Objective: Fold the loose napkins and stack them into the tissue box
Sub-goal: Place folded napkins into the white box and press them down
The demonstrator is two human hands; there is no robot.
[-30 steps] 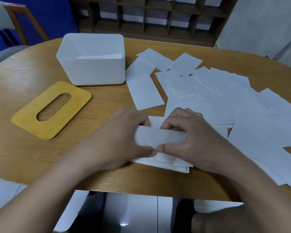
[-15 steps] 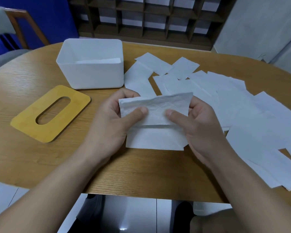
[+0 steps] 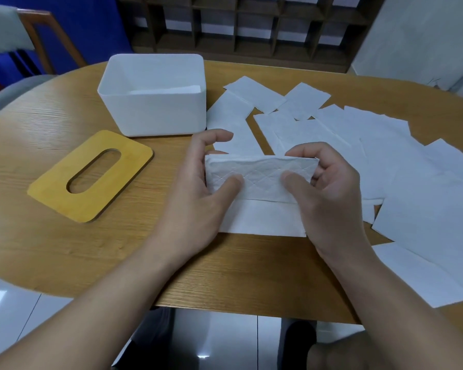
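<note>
1. White quilted paper, a folded napkin (image 3: 259, 174), is held just above the wooden worktop (image 3: 51, 236), near its front edge.
2. The left hand (image 3: 198, 193) pinches the napkin's left end, thumb on top and fingers curled behind.
3. The right hand (image 3: 329, 193) pinches the right end the same way.
4. Another napkin (image 3: 262, 220) lies flat beneath the hands.
5. Loose napkins (image 3: 385, 156) spread overlapping across the right side of the worktop.
6. The white tissue box (image 3: 153, 113) stands open behind the left hand, with napkins already inside.
7. Its yellow slotted lid (image 3: 91, 177) lies flat to the left, apart from the box.
</note>
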